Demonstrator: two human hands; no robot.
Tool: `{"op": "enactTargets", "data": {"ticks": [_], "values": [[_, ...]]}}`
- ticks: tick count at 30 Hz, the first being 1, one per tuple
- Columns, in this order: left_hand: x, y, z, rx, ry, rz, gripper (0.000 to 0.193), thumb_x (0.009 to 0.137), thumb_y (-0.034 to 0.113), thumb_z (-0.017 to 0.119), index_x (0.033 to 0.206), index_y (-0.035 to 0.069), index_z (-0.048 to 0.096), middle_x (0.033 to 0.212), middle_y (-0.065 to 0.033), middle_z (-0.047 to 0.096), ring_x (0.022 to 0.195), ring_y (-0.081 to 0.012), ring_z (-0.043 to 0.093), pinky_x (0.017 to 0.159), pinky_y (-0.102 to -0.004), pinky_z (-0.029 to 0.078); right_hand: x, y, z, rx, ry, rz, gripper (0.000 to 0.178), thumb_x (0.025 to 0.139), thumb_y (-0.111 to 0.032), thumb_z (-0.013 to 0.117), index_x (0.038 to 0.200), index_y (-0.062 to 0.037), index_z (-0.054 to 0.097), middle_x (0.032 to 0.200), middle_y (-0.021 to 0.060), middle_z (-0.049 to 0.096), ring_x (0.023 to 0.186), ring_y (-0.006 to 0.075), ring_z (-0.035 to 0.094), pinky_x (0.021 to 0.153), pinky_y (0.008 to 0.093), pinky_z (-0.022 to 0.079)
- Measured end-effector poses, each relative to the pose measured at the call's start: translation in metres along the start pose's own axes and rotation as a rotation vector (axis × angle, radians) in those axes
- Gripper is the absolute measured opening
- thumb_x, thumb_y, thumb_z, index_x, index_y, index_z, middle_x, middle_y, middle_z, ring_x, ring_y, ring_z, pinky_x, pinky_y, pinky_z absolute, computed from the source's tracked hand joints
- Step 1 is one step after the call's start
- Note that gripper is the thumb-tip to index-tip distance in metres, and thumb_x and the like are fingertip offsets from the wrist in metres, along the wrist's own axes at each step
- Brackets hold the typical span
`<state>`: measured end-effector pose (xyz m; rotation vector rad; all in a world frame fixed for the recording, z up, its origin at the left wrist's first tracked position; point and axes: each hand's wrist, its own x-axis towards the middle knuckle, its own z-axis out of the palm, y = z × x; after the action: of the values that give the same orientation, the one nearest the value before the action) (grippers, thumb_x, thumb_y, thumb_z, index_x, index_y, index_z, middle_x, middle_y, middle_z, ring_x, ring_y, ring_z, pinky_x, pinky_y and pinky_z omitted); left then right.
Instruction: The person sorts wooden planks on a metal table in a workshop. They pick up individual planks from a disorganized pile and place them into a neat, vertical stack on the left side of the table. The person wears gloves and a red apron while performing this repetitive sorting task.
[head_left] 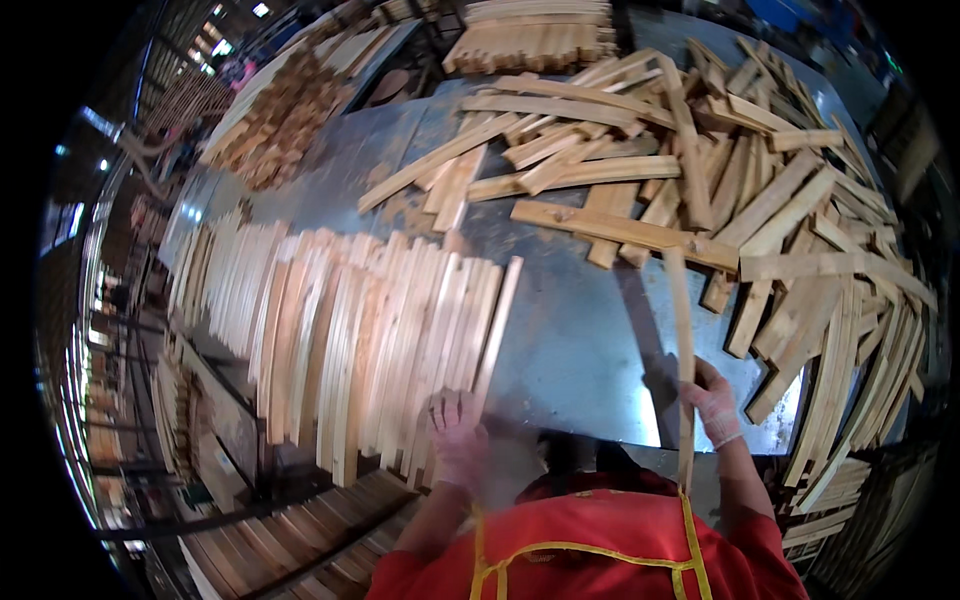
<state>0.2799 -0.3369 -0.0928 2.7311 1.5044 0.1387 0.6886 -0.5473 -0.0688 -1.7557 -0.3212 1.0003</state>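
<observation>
My right hand (712,402), in a thin whitish glove, is closed around a long narrow wooden strip (682,320). The strip stands lengthwise in front of me, its lower end close to my red apron (590,530). My left hand (458,438), gloved the same way, lies with fingers stretched over the near ends of a row of pale wooden strips (365,340). One strip (498,325) at the right end of that row leans slightly apart from the others. Beneath these lies a shiny metal table (570,330).
A loose, crisscrossed heap of wooden strips (600,225) covers the table's far and right side. Stacked wood (275,130) stands at the far left, and another stack (530,35) at the back. Below the table's left edge lie darker boards (300,540).
</observation>
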Motion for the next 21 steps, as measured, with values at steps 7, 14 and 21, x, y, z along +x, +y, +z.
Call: {"op": "enactTargets", "data": {"ticks": [7,14,21], "values": [[0.009,-0.003,-0.016,-0.116,-0.028,0.084,0.081,0.085,0.047,0.075,0.151,0.007,0.052,0.155,-0.0166,0.046,0.148,-0.0389,0.039,0.124,-0.058,0.027,0.06,-0.026,0.169,0.032,-0.155,-0.002,0.056,0.095,-0.031,0.07,0.138,0.005,0.064,0.105,0.0104,0.073,0.086,0.0183,0.065,0.076,0.0342,0.054],[0.04,0.015,-0.019,-0.061,-0.073,0.12,0.087,0.079,0.049,0.079,0.148,0.005,0.049,0.147,-0.0156,0.048,0.142,-0.0371,0.042,0.123,-0.0564,0.028,0.088,-0.013,0.282,-0.254,-0.503,-0.215,0.052,0.095,-0.041,0.069,0.129,-0.001,0.068,0.104,0.0175,0.074,0.096,0.0314,0.071,0.082,0.0426,0.056],[0.038,0.008,0.003,0.077,0.046,0.087,0.061,0.087,0.026,0.065,0.146,0.012,0.056,0.146,-0.0197,0.052,0.135,-0.0432,0.048,0.117,-0.0613,0.035,0.148,-0.063,0.132,-1.094,0.209,-0.603,0.067,0.077,-0.028,0.079,0.137,-0.0058,0.061,0.123,0.0232,0.067,0.11,0.047,0.065,0.096,0.0528,0.054]]}}
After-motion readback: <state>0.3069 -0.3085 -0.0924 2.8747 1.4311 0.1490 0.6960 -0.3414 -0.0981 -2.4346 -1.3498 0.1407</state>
